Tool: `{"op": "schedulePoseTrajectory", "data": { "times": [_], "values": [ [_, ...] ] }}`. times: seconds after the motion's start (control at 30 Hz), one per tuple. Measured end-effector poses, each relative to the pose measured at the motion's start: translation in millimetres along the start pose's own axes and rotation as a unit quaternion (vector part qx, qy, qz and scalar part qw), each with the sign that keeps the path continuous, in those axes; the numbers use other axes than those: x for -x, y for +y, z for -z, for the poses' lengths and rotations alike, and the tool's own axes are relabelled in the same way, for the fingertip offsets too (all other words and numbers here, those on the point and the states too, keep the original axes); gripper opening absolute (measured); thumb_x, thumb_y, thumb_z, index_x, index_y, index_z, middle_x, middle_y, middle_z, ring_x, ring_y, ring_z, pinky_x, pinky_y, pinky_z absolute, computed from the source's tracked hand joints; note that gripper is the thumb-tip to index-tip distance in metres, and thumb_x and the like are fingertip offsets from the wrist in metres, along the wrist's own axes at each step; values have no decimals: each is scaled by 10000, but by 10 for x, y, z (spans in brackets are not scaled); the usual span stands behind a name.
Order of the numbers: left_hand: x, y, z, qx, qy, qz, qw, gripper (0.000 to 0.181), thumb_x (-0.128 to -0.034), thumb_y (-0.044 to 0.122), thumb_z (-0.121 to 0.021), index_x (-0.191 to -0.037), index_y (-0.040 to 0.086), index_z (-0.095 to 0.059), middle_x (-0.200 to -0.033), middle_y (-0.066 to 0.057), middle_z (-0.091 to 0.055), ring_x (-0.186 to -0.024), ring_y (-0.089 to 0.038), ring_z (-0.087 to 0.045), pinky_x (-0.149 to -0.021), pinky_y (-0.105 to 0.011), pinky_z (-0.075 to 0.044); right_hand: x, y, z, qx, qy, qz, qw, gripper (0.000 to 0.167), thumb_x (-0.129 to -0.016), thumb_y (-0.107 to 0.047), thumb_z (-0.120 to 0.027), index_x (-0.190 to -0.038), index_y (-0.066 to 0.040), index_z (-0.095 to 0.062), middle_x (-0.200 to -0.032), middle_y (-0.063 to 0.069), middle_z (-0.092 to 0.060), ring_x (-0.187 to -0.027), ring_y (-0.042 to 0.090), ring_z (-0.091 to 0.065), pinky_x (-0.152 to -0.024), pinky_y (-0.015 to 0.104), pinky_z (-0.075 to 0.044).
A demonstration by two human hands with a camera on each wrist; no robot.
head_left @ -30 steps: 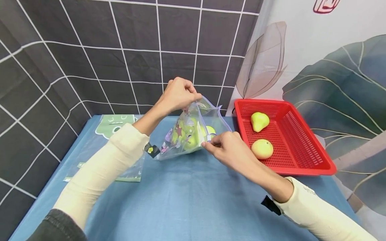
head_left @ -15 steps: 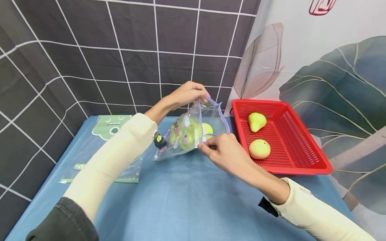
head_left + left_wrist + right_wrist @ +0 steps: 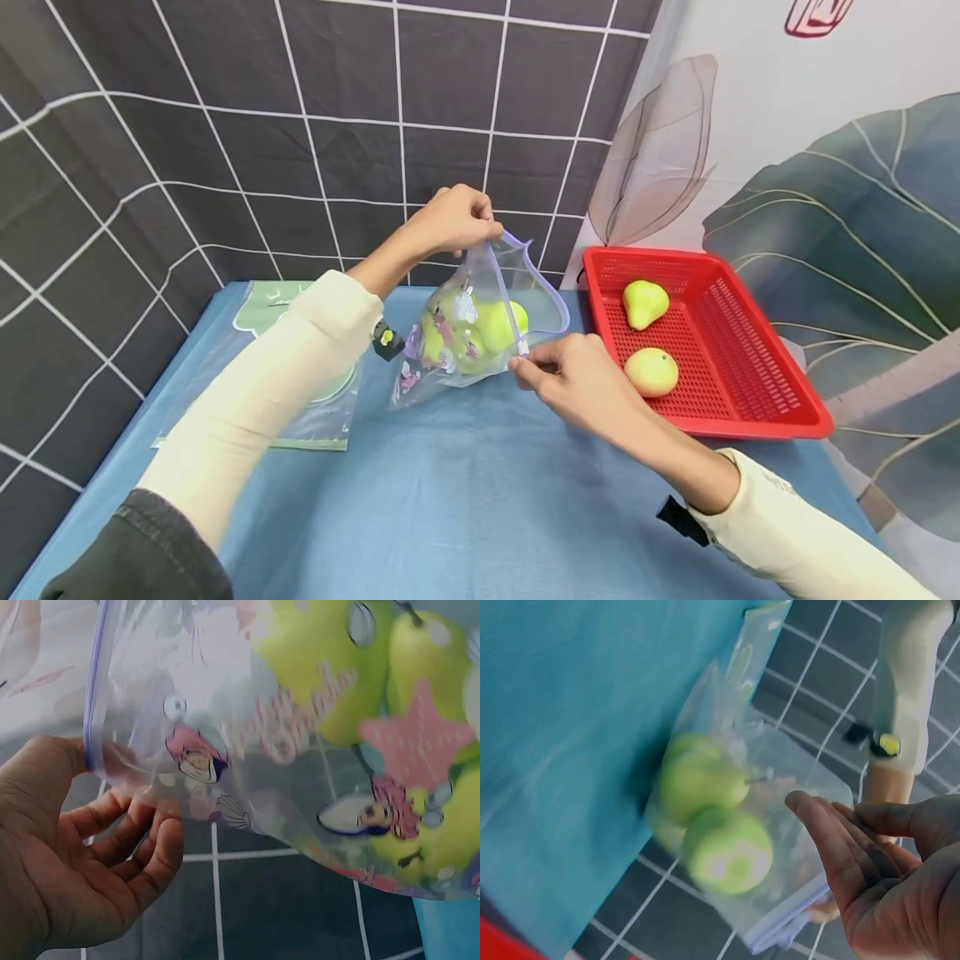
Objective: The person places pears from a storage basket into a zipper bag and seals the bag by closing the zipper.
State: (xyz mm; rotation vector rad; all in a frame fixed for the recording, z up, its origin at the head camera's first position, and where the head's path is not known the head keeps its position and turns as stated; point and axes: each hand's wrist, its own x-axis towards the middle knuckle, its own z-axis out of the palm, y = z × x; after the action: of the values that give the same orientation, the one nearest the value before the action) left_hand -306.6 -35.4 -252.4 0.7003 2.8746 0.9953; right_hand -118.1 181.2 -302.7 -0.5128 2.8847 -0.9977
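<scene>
A clear zip bag with a purple rim and pink sea-themed prints stands on the blue cloth, its mouth spread toward the right. Several yellow-green fruits bulge inside it; a stemmed pear shows among them in the left wrist view. At the top corner of the mouth, my left hand pinches the purple rim between thumb and fingers. Lower down, my right hand pinches the near end of the rim beside a whitish slider tab. The right wrist view is blurred and does not show that contact clearly.
To the right stands a red plastic basket holding a yellow-green pear and a pale round fruit. Another zip bag, with a green print, lies flat on the left, partly under my left sleeve. A dark tiled-pattern sheet rises behind.
Both hands keep their hold on the bag's rim. The left hand has shifted slightly up and left over the last half second, and the mouth keeps its spread.
</scene>
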Motion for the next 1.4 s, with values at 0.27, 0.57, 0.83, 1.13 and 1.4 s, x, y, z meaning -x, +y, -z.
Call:
{"op": "schedulePoseTrajectory", "data": {
  "times": [0.27,0.57,0.83,1.13,1.4],
  "values": [
    [203,-174,136,2,-5,1020,9948,337,-1080,351,-580,-828,133,-626,-581,38,-593,-516,-176,-662,-967,-423,-622,-164,325,386,-161,-35,-472,9988,288,-1076,-268,-773,-1199,-27,-873,-1001,120,-882,-852,194,-858,-763,299,-710],
    [577,-96,250,80,-531,1780,9826,512,-1119,342,-462,-747,70,-685,-572,-32,-635,-510,-172,-695,-627,-334,-676,-669,553,724,24,148,-606,9980,361,-1054,-309,-823,-1186,25,-854,-1019,192,-873,-821,193,-868,-680,193,-667],
    [731,-15,318,190,-1192,1963,9731,296,-952,138,-434,-778,52,-658,-591,-44,-614,-506,-166,-691,-632,-356,-709,-1127,559,765,177,439,-365,9982,245,-1032,-256,-845,-1069,-16,-884,-927,139,-874,-673,52,-747,-595,177,-596],
    [682,-89,385,319,-1149,2254,9670,277,-989,150,-437,-820,57,-636,-610,-36,-605,-523,-173,-723,-642,-359,-715,-1369,613,699,-2229,565,-658,9710,230,-964,-5,-873,-1127,119,-768,-803,-24,-835,-733,91,-841,-704,264,-710],
    [684,-187,461,471,-1110,2359,9643,294,-1005,176,-436,-833,58,-644,-656,-43,-622,-524,-168,-707,-633,-353,-710,-1376,650,636,-3307,425,-709,9401,148,-1011,36,-797,-1146,96,-788,-854,-5,-843,-756,120,-844,-786,295,-719]
  ]
}}
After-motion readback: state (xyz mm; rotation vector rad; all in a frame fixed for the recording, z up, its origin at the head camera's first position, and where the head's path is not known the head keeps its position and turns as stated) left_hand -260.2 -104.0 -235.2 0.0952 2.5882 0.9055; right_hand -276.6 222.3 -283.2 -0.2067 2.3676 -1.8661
